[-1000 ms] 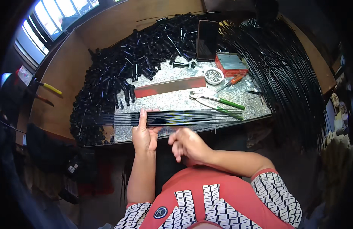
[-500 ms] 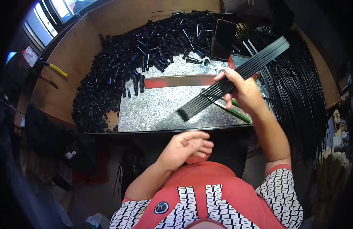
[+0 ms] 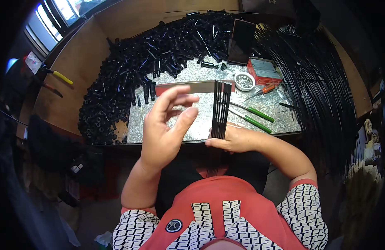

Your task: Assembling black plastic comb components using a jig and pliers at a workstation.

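We gripped the bundle of black rods [image 3: 221, 109] upright in our right hand [image 3: 235, 139], left hand [image 3: 165, 125] raised open, while the far heap of black tubes [image 3: 159, 54] lay unprocessed.

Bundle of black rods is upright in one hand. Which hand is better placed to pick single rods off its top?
Left, probably. The right hand already grips the bundle of black rods at its lower end, so it is occupied. The left hand is empty, raised beside the bundle, thumb and fingers apart.

tube pile [image 3: 159, 54] behind slab [image 3: 192, 121] | rod bundle [image 3: 220, 109] on slab | pliers [image 3: 252, 116], perhaps, right
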Demonstrator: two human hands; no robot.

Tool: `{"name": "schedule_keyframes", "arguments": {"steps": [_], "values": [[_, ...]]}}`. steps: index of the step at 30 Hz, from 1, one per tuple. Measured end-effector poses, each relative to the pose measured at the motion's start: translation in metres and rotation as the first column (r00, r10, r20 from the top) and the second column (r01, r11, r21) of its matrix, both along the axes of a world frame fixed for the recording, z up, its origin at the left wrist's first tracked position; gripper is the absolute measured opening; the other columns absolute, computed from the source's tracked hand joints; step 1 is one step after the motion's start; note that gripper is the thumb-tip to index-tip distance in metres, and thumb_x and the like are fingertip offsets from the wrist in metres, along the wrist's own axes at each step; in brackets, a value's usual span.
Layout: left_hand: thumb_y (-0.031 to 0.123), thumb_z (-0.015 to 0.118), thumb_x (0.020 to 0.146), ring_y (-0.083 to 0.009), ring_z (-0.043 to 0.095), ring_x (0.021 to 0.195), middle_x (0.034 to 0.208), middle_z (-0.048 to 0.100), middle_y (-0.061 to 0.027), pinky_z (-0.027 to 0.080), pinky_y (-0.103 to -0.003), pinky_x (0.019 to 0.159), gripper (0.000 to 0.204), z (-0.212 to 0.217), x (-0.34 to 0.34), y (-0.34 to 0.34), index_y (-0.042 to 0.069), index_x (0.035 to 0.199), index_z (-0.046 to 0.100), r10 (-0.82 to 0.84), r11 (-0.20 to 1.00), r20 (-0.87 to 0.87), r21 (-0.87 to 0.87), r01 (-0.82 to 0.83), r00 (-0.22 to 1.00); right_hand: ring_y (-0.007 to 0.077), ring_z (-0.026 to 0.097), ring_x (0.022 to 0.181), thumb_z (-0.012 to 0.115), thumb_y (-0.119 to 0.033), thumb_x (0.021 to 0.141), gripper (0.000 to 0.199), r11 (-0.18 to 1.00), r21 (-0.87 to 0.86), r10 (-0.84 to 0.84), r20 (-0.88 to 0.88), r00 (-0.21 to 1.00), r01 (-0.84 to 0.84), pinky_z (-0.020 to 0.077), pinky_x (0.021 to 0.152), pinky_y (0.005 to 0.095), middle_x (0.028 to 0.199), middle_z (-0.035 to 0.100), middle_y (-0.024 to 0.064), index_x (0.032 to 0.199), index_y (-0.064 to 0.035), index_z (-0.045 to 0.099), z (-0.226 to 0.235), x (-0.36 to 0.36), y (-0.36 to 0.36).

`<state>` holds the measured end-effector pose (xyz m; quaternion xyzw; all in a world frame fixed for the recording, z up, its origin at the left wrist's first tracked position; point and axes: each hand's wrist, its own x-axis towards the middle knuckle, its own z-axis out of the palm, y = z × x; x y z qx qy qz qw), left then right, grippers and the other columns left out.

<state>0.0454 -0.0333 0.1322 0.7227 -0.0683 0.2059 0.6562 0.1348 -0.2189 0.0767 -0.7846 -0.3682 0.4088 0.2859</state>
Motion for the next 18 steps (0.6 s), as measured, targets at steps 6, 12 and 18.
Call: {"name": "schedule_keyframes", "arguments": {"steps": [6,12,18], "values": [[-0.001,0.060,0.088,-0.0165,0.061,0.102,0.114,0.063,-0.0160,0.051,-0.028,0.084,0.055,0.027,0.015,-0.014,-0.003,0.137,0.036,-0.262,0.965,-0.118,-0.007,0.263,0.958,0.0382,0.060,0.075,0.055,-0.035,0.093,0.036,0.923,0.345,0.070,0.282,0.957,-0.170,0.0467,0.070,0.0447,0.077,0.060,0.0221,0.087,0.0004,0.056,-0.022,-0.010,0.006],[0.000,0.064,0.084,0.0002,0.051,0.060,0.061,0.059,0.0006,0.041,-0.018,0.055,0.057,0.031,0.003,-0.016,-0.001,0.136,0.043,-0.192,0.953,-0.050,0.227,0.199,0.980,0.0302,0.060,0.099,0.057,-0.038,0.091,0.036,0.813,0.524,0.165,0.212,0.963,-0.255,0.0469,0.086,0.0391,0.105,0.062,0.0135,0.107,-0.0054,0.060,-0.011,-0.016,-0.002],[0.005,0.069,0.082,-0.0070,0.045,0.043,0.054,0.052,-0.0057,0.037,-0.021,0.046,0.062,0.029,0.000,-0.032,-0.001,0.137,0.042,-0.206,0.939,0.188,0.313,0.140,0.960,0.0206,0.063,0.091,0.039,-0.059,0.094,0.069,0.663,0.738,0.109,-0.263,0.959,0.127,0.0493,0.078,0.0303,0.104,0.064,0.0113,0.116,0.0036,0.057,-0.034,-0.017,-0.014]]}}
